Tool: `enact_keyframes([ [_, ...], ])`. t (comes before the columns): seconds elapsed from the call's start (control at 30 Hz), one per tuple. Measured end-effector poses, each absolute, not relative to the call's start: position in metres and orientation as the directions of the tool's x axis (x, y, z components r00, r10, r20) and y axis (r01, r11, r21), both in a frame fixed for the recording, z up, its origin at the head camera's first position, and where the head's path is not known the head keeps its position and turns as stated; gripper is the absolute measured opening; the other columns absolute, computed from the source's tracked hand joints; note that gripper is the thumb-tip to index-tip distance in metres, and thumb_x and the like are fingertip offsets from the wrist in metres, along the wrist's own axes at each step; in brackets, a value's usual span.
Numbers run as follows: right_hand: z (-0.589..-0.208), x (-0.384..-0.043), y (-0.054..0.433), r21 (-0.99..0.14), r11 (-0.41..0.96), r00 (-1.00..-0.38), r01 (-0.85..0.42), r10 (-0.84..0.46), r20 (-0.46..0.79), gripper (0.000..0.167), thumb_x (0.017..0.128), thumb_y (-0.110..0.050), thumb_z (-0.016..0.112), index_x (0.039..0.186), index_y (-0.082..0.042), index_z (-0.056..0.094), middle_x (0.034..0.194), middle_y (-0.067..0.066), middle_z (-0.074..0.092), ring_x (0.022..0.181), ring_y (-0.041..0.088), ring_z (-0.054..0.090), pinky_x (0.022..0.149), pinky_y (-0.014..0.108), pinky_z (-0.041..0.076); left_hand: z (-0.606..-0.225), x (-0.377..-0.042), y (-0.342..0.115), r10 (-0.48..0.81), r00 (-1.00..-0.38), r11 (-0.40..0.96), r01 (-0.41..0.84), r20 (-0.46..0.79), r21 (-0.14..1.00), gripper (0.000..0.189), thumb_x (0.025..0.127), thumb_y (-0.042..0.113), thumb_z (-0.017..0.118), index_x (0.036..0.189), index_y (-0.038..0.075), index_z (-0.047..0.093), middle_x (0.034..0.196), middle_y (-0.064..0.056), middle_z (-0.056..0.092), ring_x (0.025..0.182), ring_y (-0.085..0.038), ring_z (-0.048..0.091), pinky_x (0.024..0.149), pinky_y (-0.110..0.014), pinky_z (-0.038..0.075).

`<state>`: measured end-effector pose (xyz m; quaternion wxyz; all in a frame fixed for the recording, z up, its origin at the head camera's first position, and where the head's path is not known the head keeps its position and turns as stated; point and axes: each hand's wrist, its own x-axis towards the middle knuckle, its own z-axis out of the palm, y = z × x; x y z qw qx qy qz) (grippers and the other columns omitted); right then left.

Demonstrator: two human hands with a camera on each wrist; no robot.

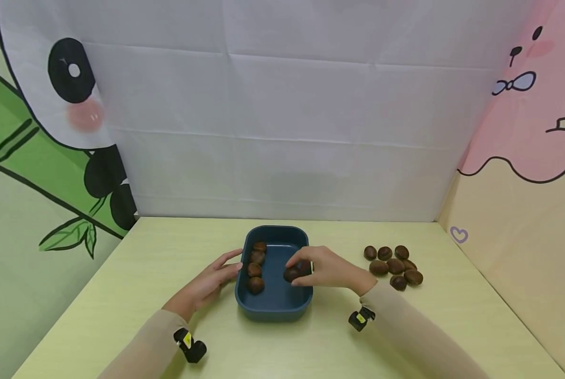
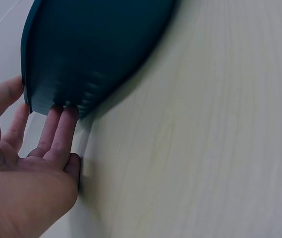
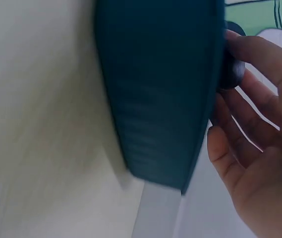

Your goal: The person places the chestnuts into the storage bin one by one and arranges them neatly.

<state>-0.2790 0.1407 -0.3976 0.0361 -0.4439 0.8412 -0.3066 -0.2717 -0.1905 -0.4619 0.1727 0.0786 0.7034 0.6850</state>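
A blue rectangular tray stands on the table, with several brown chestnuts in a row along its left inner wall. My right hand reaches over the tray's right rim and pinches a dark chestnut between thumb and fingers; in the right wrist view the held chestnut shows beside the rim. Another dark shape lies partly hidden behind those fingers. My left hand rests against the tray's left outer wall, its extended fingertips touching the wall and rim.
A loose group of chestnuts lies on the table to the right, beyond my right wrist. A white sheet closes off the back. Patterned side panels stand left and right, and each wrist wears a small black camera.
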Motion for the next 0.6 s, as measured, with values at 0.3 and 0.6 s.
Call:
enact_keyframes([
  [0.3, -0.410, -0.278, 0.088, -0.505, 0.376, -0.493, -0.777, -0.862, 0.118, 0.033, 0.090, -0.027, 0.078, 0.120, -0.015, 0.070, 0.114, -0.007, 0.066, 0.094, 0.000, 0.060, 0.083, 0.027, 0.054, -0.459, -0.271, -0.190, 0.341, -0.929, 0.053, -0.133, -0.143, 0.990, 0.061, 0.104, 0.030, 0.057, 0.157, 0.019, 0.030, 0.145, -0.019, 0.051, 0.134, -0.035, 0.045, 0.117, -0.061, 0.012],
  [0.6, -0.426, -0.276, 0.058, -0.454, 0.375, -0.472, -0.808, -0.873, 0.120, 0.032, 0.088, -0.024, 0.080, 0.118, -0.015, 0.071, 0.115, -0.008, 0.067, 0.101, -0.002, 0.059, 0.087, 0.016, 0.048, -0.460, -0.270, -0.193, 0.362, -0.923, 0.066, -0.114, -0.130, 0.991, 0.061, 0.105, 0.030, 0.054, 0.158, 0.017, 0.027, 0.145, -0.020, 0.051, 0.133, -0.036, 0.046, 0.116, -0.063, 0.011],
])
